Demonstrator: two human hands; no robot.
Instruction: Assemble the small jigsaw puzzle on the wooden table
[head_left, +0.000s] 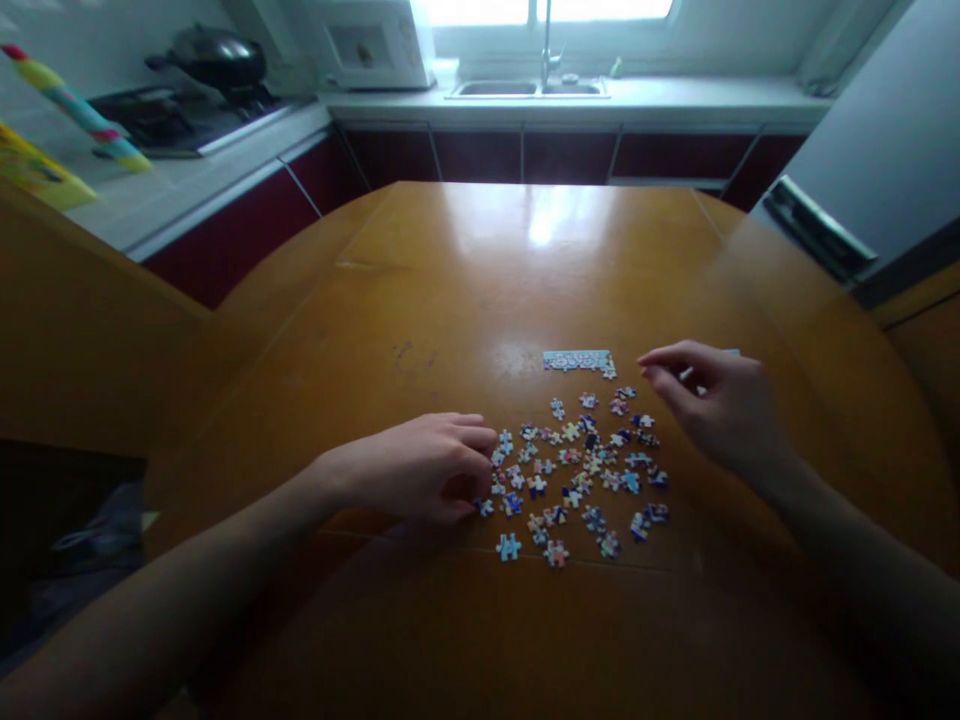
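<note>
Many small jigsaw puzzle pieces (592, 465) lie loosely spread on the wooden table. Along their left edge rests my left hand (435, 465), fingers bent and thumb apart from them, with the thumb tip beside a loose piece (486, 508). I see nothing held in it. Above the table, right of a joined strip of puzzle pieces (577, 360), is my right hand (712, 400). Its thumb and index fingertips are pinched together; whatever is between them is too small to make out. Part of a pale blue flat thing (732, 352) shows behind this hand, mostly hidden.
The brown table (450, 290) has a rounded far edge. Beyond it, a counter holds a sink (532, 89), a white microwave (375, 45) and a stove with a dark pan (217, 58). A pale fridge (862, 130) stands at the right.
</note>
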